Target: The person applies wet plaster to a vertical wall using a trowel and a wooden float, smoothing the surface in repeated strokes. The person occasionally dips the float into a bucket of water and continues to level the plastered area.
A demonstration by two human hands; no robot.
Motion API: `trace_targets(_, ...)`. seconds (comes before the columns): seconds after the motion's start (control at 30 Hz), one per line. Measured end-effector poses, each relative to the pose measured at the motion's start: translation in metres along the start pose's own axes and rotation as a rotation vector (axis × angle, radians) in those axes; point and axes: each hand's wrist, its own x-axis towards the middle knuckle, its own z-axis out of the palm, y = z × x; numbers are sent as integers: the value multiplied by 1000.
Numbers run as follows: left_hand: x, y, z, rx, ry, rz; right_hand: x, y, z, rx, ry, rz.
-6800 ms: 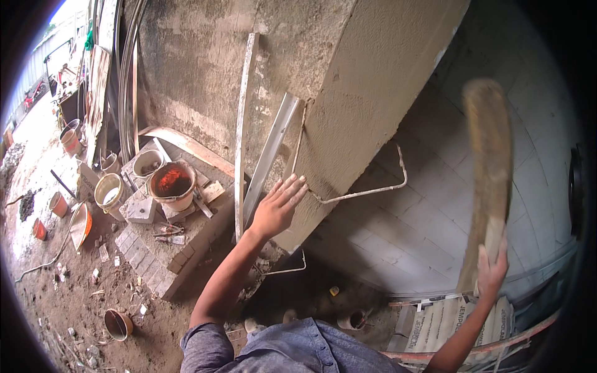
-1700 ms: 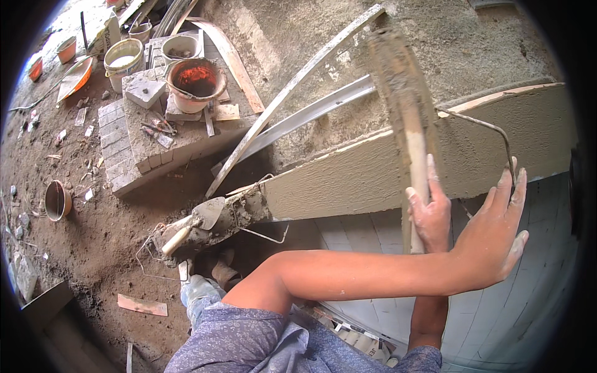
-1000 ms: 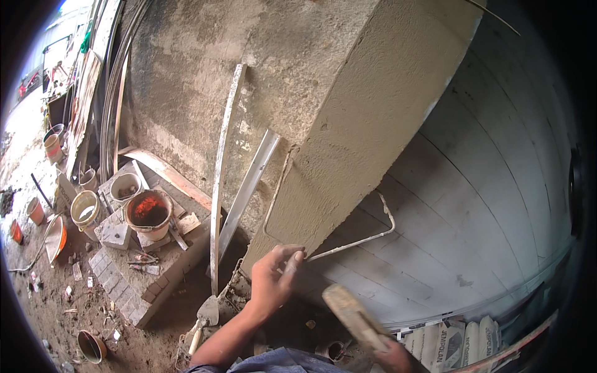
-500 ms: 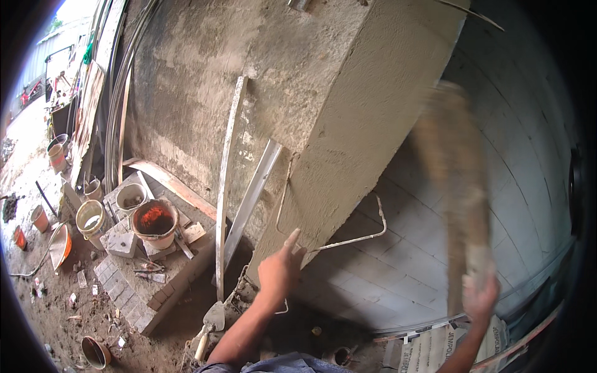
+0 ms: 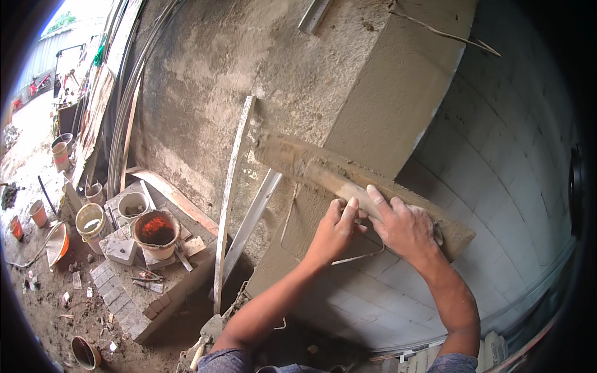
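Observation:
My right hand (image 5: 404,227) is closed on the handle of a long mortar-crusted wooden float (image 5: 298,155), which lies diagonally across a plastered strip (image 5: 398,93) along the rough wall's edge. Just left of it, my left hand (image 5: 336,230) has its fingers curled by the float's handle; what it grips, if anything, is hidden. A bent wire clamp (image 5: 364,255) shows below the float, another (image 5: 460,38) near the top of the strip. Two straight battens (image 5: 230,199) (image 5: 252,217) lean at the strip's left. A trowel (image 5: 213,326) is partly hidden by my left forearm.
At left a block platform (image 5: 118,292) bears several buckets (image 5: 155,233), loose blocks and tools. More buckets (image 5: 37,211) stand on the littered dirt floor. Long strips and boards (image 5: 93,118) lean further back. A pale tiled surface (image 5: 497,186) fills the right; sacks (image 5: 488,357) lie below it.
The float has swung up and left from the right side to lie across the plastered strip. My hands have come together at it, the left moving up and right.

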Motion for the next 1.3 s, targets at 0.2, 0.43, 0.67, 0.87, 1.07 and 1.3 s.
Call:
trace_targets(0.2,8,6,8,-4,58,-57,5,-3,-2,-39,-145,-115)
trace_targets(0.43,52,5,19,171,132,367,24,14,-10,-209,80,-76)
trace_targets(0.67,120,104,66,111,231,322,84,44,-92,-177,215,35)
trace_targets(0.87,29,32,28,-40,186,152,32,6,-52,-170,-6,-126)
trace_targets(1.07,22,2,17,-242,58,10,8,-1,2,-98,116,-124)
trace_targets(1.3,72,39,35,22,-12,268,41,30,-50,-230,19,-3)
